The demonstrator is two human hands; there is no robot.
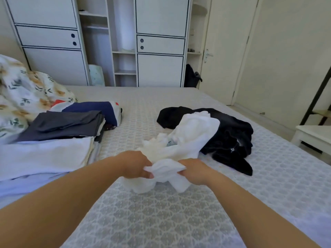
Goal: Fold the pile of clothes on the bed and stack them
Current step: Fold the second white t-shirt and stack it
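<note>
Head view: two bare forearms reach over the patterned bed. The left hand and the right hand both clench one bunched white garment, gripping it close together just above the bed's near middle. The rest of that white garment trails back onto one crumpled black garment, which lies on the bed right of centre. On the bed's left side sit folded pieces: one pale sheet-like piece, one dark grey piece, one navy piece. A floral pillow lies at the bed's far left. One white wardrobe stands beyond the bed.
</note>
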